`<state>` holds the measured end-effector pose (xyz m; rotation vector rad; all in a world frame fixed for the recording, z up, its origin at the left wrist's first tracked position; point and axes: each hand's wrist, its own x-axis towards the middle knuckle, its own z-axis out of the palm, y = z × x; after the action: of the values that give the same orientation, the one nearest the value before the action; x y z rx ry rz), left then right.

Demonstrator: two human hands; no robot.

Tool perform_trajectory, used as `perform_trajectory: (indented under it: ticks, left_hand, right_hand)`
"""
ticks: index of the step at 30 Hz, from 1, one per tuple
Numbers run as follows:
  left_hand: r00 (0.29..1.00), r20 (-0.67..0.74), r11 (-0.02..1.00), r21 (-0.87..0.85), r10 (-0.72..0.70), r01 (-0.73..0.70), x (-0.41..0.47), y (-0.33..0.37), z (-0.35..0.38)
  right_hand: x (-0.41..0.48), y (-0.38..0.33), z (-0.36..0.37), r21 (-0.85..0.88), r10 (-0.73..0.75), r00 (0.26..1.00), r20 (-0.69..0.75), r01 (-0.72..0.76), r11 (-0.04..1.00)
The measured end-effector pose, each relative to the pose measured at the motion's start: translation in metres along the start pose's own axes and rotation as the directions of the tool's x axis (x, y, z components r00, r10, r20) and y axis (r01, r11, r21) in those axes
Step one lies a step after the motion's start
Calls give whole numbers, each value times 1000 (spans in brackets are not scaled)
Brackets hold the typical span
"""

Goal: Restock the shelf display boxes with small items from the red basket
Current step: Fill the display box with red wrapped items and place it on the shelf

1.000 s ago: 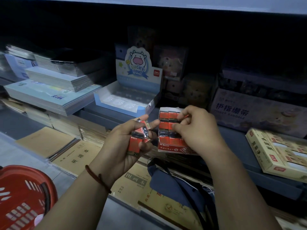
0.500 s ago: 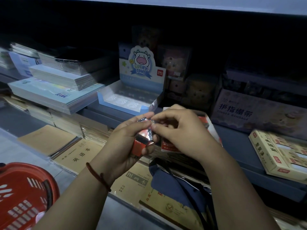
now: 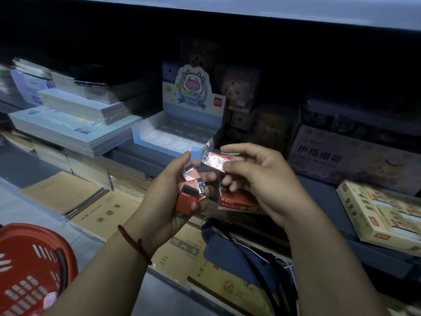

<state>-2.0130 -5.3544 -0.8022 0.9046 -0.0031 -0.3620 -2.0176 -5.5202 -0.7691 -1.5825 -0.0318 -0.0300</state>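
Head view, left hand (image 3: pixel 166 201): curled around a small clutch of red-and-black wrapped items (image 3: pixel 190 192), thumb pressed over the top, held in front of the shelf (image 3: pixel 319 192).
Head view, right hand (image 3: pixel 262 179): thumb and forefinger pinch a single wrapped item (image 3: pixel 214 161), just above the left hand's clutch; the other fingers are loosely bent.
Red display box (image 3: pixel 237 202): sits under the right hand, just beside the left hand's load; whether the lower fingers steady it or it rests on the stock below, I cannot tell.
Red basket (image 3: pixel 34 231): low at the left, well apart from both hands; its contents are not readable.
Cow display box (image 3: pixel 159 149): open on the shelf behind the hands, pale items inside.
Surroundings: notebook stacks (image 3: pixel 86 124) at the left, a blue bag (image 3: pixel 239 249) below the hands.
Step in hand: probably feeding items one by one from the left hand into the red display box.
Next move: likely lower the pinched item into the box, turned to line up with whatever already fills it, while the left hand keeps its grip so nothing slips.
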Motion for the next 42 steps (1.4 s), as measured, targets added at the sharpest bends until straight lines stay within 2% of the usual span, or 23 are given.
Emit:
perform_trajectory:
  ticks: [2, 6, 9, 12, 17, 23, 28, 30, 33, 35, 37, 39, 42]
  left_hand:
    - [999, -32, 1000, -19, -1, 0, 0, 0, -1]
    - [997, -82, 999, -43, -1, -3, -1, 0, -2]
    - [995, -101, 999, -37, -5, 1, -1, -1, -1]
    - [995, -100, 1000, -22, -10, 8, 0, -4, -1]
    - [995, -101, 1000, -25, -8, 6, 5, -8, 0]
    - [992, -126, 997, -73, 1, -10, 8, -11, -2]
    - [991, -133, 992, -122, -12, -4, 8, -14, -3]
    - [990, -142, 993, -119, -8, -9, 9, -14, -3]
    - [989, -148, 993, -116, -7, -11, 8, -13, -2]
    - [989, -150, 995, -104, -2, -14, 9, -13, -2]
    - [986, -167, 997, -79, 12, -25, 10, -13, -3]
    - [986, -166, 997, -75, 14, -26, 11, -12, -2]
    - [983, -183, 994, -109, 8, -29, 13, -11, -3]
  right_hand:
    - [-1, -4, -7, -35, 9, 999, -53, -11, 999]
    - [-1, -10, -32, -60, 49, 961, -272, -68, 996]
    - [-1, -5, -44, -210, 72, 935, -348, -152, 966]
    - [-1, 0, -45, -349, 82, 934, -348, -210, 913]
    - [-1, 0, -42, -536, 77, 956, -284, -225, 814]
    - [-3, 0, -43, -641, 75, 970, -233, -211, 737]
    - [-3, 0, -39, -694, 40, 960, -278, -230, 683]
    - [-3, 0, -36, -723, -16, 960, -279, -199, 661]
    - [-6, -2, -25, -726, -149, 969, -197, -43, 686]
    - [-8, -3, -11, -672, -191, 981, -43, 113, 731]
    - [-14, -7, 4, -585, -173, 976, 134, 219, 781]
    - [-17, -7, 15, -560, -155, 956, 250, 273, 782]
    - [-18, -3, 23, -593, -152, 950, 274, 291, 751]
